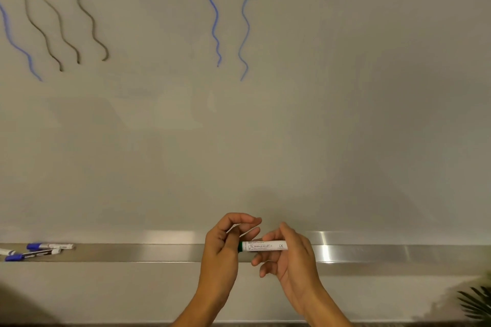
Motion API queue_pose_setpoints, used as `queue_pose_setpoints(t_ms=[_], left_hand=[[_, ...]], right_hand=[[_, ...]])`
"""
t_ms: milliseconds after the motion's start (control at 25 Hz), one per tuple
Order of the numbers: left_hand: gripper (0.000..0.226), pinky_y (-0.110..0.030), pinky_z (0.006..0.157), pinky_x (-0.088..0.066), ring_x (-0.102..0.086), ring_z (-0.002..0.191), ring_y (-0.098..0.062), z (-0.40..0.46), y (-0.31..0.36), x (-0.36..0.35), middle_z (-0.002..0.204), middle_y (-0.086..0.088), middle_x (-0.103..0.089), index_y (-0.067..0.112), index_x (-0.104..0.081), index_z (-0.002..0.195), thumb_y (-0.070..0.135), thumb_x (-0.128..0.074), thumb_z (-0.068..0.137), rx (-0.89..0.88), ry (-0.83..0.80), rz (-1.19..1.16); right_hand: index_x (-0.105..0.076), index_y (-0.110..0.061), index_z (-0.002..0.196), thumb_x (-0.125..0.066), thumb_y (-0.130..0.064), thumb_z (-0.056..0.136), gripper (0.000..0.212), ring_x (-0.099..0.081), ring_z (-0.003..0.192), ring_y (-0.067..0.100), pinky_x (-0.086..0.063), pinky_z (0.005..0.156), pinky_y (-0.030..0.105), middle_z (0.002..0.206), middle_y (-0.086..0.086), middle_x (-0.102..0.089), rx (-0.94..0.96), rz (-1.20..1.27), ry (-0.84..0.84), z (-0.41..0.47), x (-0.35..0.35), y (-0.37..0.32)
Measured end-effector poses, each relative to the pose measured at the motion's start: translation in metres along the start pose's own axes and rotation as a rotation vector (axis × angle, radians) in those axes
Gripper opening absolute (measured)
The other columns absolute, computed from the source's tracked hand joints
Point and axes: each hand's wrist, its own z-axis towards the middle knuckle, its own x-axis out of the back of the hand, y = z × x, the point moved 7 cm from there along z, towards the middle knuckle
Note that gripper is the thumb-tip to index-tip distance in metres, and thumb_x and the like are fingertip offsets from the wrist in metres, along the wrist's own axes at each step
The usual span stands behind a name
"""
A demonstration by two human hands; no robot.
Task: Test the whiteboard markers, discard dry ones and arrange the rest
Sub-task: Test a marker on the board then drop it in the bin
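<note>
We hold the light, rigid green marker [265, 246]: right hand [289, 255] pinches barrel, left hand [225, 244] curls round cap end.

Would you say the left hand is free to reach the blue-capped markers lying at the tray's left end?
Probably not yet: the left hand grips the green marker cap end; the blue-capped markers lie unobstructed.

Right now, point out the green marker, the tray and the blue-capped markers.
green marker [268, 246], head view, white barrel
tray [159, 252], head view, bare metal ledge
blue-capped markers [39, 246], head view, blue cap of the upper one
</note>
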Motion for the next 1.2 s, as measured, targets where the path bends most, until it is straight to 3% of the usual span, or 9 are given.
queue_pose_setpoints(t_ms=[240,440,600,720,840,1040,1120,1200], left_hand=[[0.033,-0.035,0.089,-0.056,-0.07,0.102,-0.023,-0.005,-0.019,-0.006,0.103,-0.009,-0.074,0.004,-0.065,0.103,-0.004,-0.033,0.102,0.084,-0.022,-0.098],[0.029,-0.04,0.091,-0.055,-0.069,0.103,-0.032,-0.011,-0.058,-0.01,0.104,-0.02,-0.07,0.0,-0.062,0.11,-0.008,-0.036,0.1,0.198,0.037,-0.28],[0.03,-0.032,0.086,-0.058,-0.069,0.1,-0.034,-0.024,-0.097,-0.018,0.099,-0.021,-0.069,-0.001,-0.064,0.106,-0.01,-0.036,0.099,0.256,0.043,-0.186],[0.032,-0.036,0.086,-0.058,-0.068,0.099,-0.031,-0.033,-0.124,-0.027,0.098,-0.014,-0.069,0.004,-0.064,0.107,-0.012,-0.038,0.096,0.296,-0.055,0.019],[0.031,-0.036,0.088,-0.056,-0.068,0.097,-0.02,-0.043,-0.153,-0.037,0.099,-0.008,-0.069,0.015,-0.064,0.107,-0.006,-0.044,0.097,0.324,-0.166,0.226],[0.025,-0.025,0.086,-0.053,-0.068,0.095,-0.014,-0.061,-0.201,-0.036,0.1,-0.006,-0.069,0.017,-0.065,0.105,-0.001,-0.05,0.096,0.46,-0.21,0.331],[0.019,-0.026,0.085,-0.052,-0.068,0.094,-0.015,-0.074,-0.228,-0.034,0.1,-0.004,-0.069,0.018,-0.065,0.105,0.005,-0.053,0.097,0.564,-0.247,0.366],[0.018,-0.023,0.079,-0.049,-0.067,0.096,-0.016,-0.092,-0.256,-0.031,0.103,-0.003,-0.069,0.02,-0.065,0.104,0.008,-0.054,0.098,0.695,-0.27,0.403]], right_hand=[[-0.065,0.003,0.088,-0.036,-0.033,0.107,0.05,-0.067,0.062,0.037,-0.052,0.053,0.035,0.09,0.026,-0.074,0.009,-0.084,-0.055,-0.011,0.011,0.003],[-0.076,-0.018,0.106,-0.051,-0.039,0.1,0.033,-0.058,0.056,0.025,-0.049,0.054,0.03,0.073,0.019,-0.067,-0.102,-0.236,-0.195,-0.026,0.036,0.029],[-0.071,-0.025,0.122,-0.055,-0.03,0.1,0.028,-0.062,0.068,0.025,-0.05,0.059,0.03,0.086,0.016,-0.072,-0.214,-0.314,-0.335,-0.033,0.065,0.066],[-0.067,-0.021,0.124,-0.055,-0.021,0.102,0.025,-0.064,0.075,0.02,-0.053,0.065,0.03,0.093,0.008,-0.075,-0.289,-0.504,-0.405,-0.036,0.093,0.095],[-0.07,-0.021,0.112,-0.054,-0.016,0.102,0.019,-0.067,0.077,0.014,-0.055,0.071,0.03,0.09,0.0,-0.074,-0.341,-0.651,-0.329,-0.04,0.128,0.124],[-0.063,-0.026,0.106,-0.055,-0.022,0.1,0.011,-0.07,0.087,0.011,-0.056,0.09,0.041,0.09,-0.011,-0.077,-0.416,-0.838,-0.146,-0.044,0.209,0.171],[-0.062,-0.025,0.108,-0.054,-0.022,0.1,0.011,-0.072,0.089,0.019,-0.056,0.09,0.046,0.088,-0.011,-0.077,-0.467,-0.863,-0.084,-0.049,0.241,0.189],[-0.063,-0.019,0.114,-0.055,-0.019,0.101,0.016,-0.071,0.089,0.022,-0.056,0.083,0.041,0.085,-0.006,-0.077,-0.473,-0.869,0.005,-0.051,0.267,0.199]])
